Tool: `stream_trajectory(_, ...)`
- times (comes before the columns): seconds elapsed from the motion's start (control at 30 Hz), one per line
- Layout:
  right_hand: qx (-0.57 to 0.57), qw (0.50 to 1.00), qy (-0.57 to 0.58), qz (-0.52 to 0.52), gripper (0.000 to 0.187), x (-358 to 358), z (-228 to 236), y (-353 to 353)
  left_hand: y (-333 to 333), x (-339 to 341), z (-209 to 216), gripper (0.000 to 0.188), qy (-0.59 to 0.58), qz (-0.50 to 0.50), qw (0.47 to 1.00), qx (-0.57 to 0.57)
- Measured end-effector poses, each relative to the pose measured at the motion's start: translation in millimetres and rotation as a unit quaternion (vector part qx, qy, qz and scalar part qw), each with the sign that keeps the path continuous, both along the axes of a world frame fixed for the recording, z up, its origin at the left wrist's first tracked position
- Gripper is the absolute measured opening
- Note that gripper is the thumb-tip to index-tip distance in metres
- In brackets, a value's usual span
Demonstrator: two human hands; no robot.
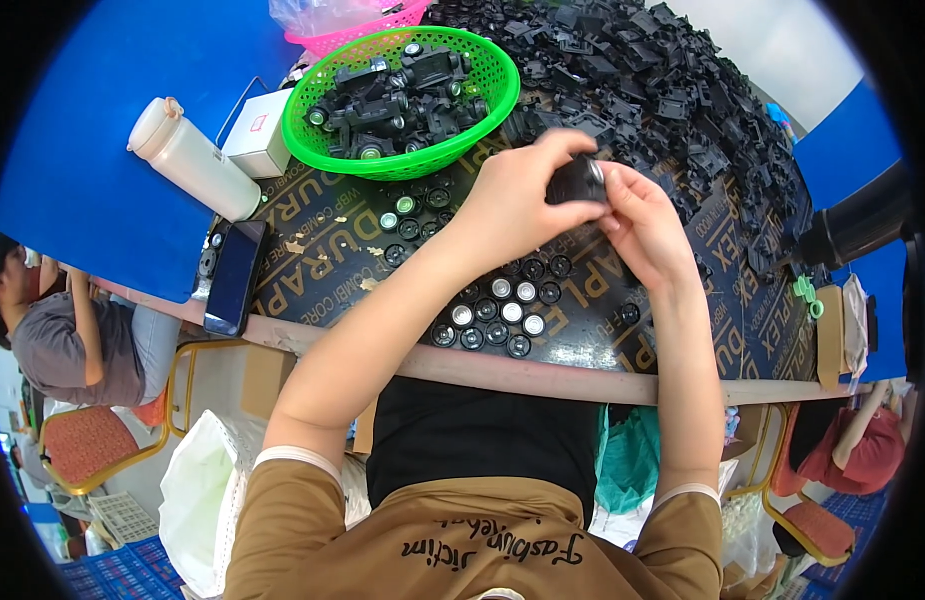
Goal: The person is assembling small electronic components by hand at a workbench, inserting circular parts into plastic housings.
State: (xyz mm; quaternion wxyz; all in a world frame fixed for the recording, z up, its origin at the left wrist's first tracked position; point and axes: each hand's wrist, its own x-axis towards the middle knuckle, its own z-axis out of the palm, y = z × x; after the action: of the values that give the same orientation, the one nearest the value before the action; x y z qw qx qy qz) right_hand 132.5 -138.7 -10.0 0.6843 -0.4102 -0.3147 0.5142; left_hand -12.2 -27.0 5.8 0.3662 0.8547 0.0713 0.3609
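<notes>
Both hands meet over the table. My left hand (518, 200) closes thumb and fingers around a dark plastic part (575, 182), blurred by motion, with a lighter glint on its upper side. At its right end, the fingertips of my right hand (648, 220) pinch the same part. Its exact shape is largely covered by my fingers. Beneath my forearms lie several small black wheels (485, 307), some with silver centres. More wheels (408, 228), a few with green or white centres, lie left of my left wrist.
A green basket (408, 168) holds black toy-car chassis with wheels. Loose black plastic parts (673, 110) pile up at the far right. A white bottle (198, 165), white box (258, 135) and phone (236, 278) are at left. A dark tool-like arm (848, 228) juts in from the right.
</notes>
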Motion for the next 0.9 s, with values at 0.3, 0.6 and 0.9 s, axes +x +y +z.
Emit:
stream_trajectory(0.3, 0.041, 0.958, -0.217, -0.182, 0.024, -26.6, 12.5, 1.8, 17.2, 2.4, -12.8, 0.04, -0.006, -0.161, 0.681, -0.714)
stream_trajectory(0.6, 0.11, 0.866, -0.44, -0.211, 0.021, -41.9, 12.5, -0.9, 19.3, 0.9, -18.3, 0.034, -0.068, -0.166, 0.61, -0.772)
stream_trajectory(0.9, 0.158, 0.751, -0.592, -0.245, 0.022, -56.8, 8.2, 8.6, -7.0, 5.0, -11.4, 0.034, -0.099, -0.109, 0.673, -0.725)
